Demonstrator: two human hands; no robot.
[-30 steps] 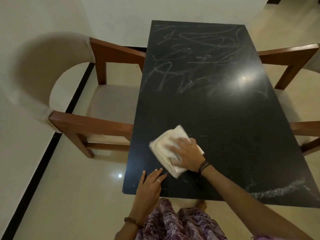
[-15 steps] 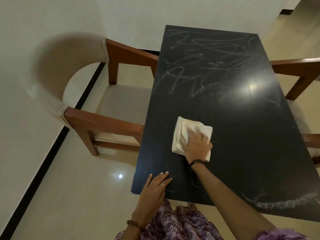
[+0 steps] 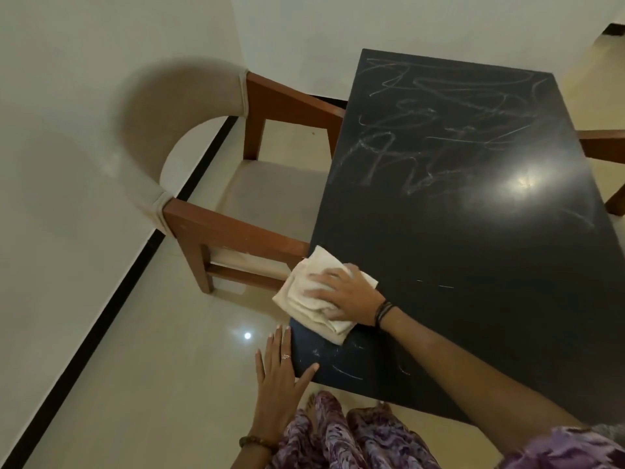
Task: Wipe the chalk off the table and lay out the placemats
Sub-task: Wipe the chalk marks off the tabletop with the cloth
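A person stands at the near short end of a black table [image 3: 473, 265] and wipes it with a folded white cloth [image 3: 304, 292]. The right hand [image 3: 345, 292] lies flat on top of the cloth, fingers straight and spread, pressing it down at the table's left edge near the near-left corner; part of the cloth hangs out past that edge over the floor. Dark bands [image 3: 384, 313] circle the right wrist. The left hand [image 3: 280, 374] rests just near of the cloth at the table's near-left corner, fingers straight and close together, thumb lying on the black top, holding nothing; it wears a ring [image 3: 285, 357] and a beaded bracelet [image 3: 257, 442] on the wrist. Chalk scribbles [image 3: 439, 130] cover the far half of the table, loose loops and lines running across its width. Fainter chalk marks [image 3: 341, 370] remain at the near-left corner, just near of the cloth, and two short dashes [image 3: 436, 284] sit to the right of the right hand. A ceiling light glares off the top on the right [image 3: 524, 182]. No container stands on the table. A wooden armchair [image 3: 216, 198] with a curved padded back is drawn up on the table's left side, and the arm of a second chair [image 3: 602, 143] shows on the right. The person's purple patterned clothing [image 3: 338, 438] fills the near edge of the view.
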